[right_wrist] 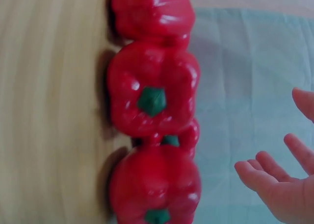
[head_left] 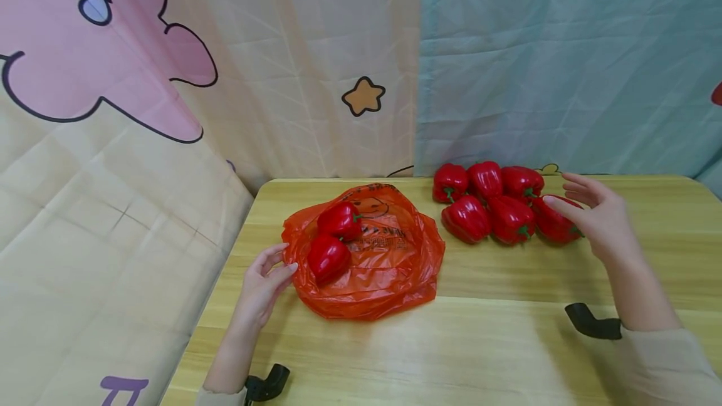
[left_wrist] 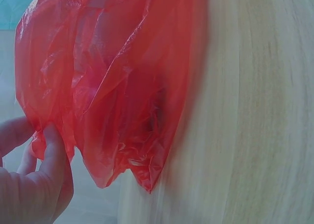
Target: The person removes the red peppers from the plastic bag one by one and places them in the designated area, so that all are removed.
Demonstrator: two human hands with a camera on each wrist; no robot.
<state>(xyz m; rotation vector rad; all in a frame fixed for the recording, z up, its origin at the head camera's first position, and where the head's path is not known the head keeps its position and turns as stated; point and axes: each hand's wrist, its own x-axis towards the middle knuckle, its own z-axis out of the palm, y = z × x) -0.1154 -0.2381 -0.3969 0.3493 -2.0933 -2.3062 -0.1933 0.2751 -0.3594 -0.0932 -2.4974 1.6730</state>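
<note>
A red plastic bag lies spread on the table, its mouth facing up. Two red bell peppers, one behind the other, rest inside at its left. My left hand pinches the bag's left rim between thumb and fingers; the left wrist view shows the film bunched at the fingertips. On the right, several more bell peppers sit in two rows. My right hand is over the front row's rightmost pepper, fingers spread and holding nothing. In the right wrist view its fingers are apart from the peppers.
The wooden table ends at the back against hanging printed curtains. The back row of peppers sits near that edge. A black wrist mount sticks out from the right sleeve, another from the left.
</note>
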